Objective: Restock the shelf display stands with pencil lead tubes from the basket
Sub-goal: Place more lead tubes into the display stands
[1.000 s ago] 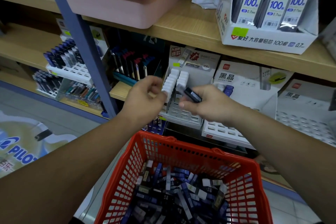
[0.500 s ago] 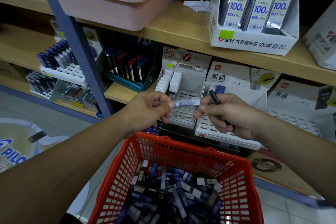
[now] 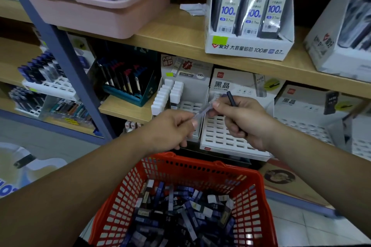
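Tubes lay piled in the red basket close by, so lots were left to put out. Above it, the left hand and right hand each pinched one end of a pale tube. A second before, no tube was between them. The right fingers also held a dark tube. Behind, the white stand had many bare holes, likely its next home.
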`<control>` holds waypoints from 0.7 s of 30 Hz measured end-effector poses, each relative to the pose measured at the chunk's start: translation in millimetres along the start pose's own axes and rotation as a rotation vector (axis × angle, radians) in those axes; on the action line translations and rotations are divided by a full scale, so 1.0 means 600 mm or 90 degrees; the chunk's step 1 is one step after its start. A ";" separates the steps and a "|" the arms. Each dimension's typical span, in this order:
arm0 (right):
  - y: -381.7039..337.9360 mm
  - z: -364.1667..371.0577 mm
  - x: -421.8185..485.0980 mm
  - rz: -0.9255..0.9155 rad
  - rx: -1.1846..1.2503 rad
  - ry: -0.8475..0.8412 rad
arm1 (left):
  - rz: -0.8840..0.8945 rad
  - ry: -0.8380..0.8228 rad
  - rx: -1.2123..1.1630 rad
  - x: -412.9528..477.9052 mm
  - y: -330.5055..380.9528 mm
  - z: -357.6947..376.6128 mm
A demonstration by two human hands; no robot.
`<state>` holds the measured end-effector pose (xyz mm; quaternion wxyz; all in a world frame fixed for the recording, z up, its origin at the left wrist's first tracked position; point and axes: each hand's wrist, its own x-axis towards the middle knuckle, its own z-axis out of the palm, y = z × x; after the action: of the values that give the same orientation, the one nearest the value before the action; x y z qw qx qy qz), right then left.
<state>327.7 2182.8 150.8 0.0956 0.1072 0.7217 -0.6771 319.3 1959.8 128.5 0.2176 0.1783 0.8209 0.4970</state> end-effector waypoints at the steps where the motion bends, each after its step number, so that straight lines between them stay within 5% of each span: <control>1: 0.000 -0.008 -0.003 -0.002 0.002 0.007 | -0.007 -0.023 -0.013 0.001 0.005 0.005; 5: -0.001 -0.040 -0.014 -0.004 0.006 0.038 | -0.012 -0.072 -0.082 0.006 0.030 0.030; 10: -0.005 -0.063 -0.019 -0.028 0.009 0.049 | -0.025 0.016 -0.036 0.027 0.030 0.061; 21: -0.001 -0.096 0.021 -0.259 -0.282 0.208 | -0.071 0.181 0.140 0.091 -0.018 0.075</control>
<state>316.1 2240.5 151.5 -0.1374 0.0452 0.8637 -0.4828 296.6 2015.6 90.4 0.1054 0.0834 0.9015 0.4114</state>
